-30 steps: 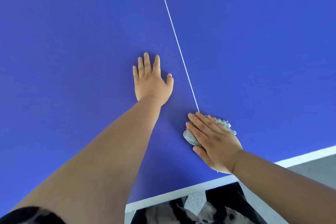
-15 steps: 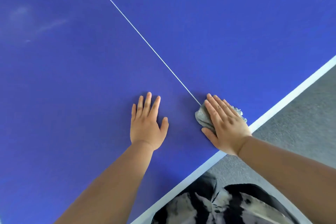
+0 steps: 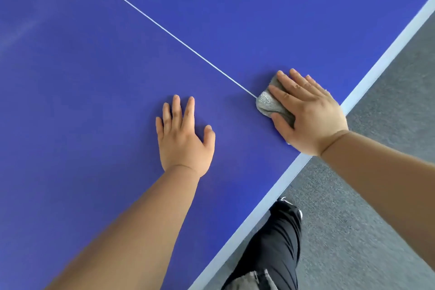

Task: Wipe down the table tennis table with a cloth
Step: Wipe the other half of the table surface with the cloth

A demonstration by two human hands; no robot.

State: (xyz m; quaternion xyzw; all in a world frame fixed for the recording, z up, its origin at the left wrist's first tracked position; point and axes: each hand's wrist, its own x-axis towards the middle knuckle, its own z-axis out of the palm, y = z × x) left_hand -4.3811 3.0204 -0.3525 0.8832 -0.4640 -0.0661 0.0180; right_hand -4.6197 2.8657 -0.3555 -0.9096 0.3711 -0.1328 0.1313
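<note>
Right hand (image 3: 306,110) is pulling grey cloth (image 3: 266,101) back toward white edge stripe (image 3: 381,63); left hand (image 3: 183,139) is sliding away from centre line (image 3: 164,30); black-trousered leg (image 3: 277,242) is stepping into view.

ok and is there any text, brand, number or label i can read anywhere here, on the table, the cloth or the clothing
None can be read.
The blue table tennis table carries only a thin white centre line and a white edge band, no lettering.
The grey cloth under the right hand shows no tag or print.
The dark trouser leg has small pale flecks, too blurred to read as text.
</note>
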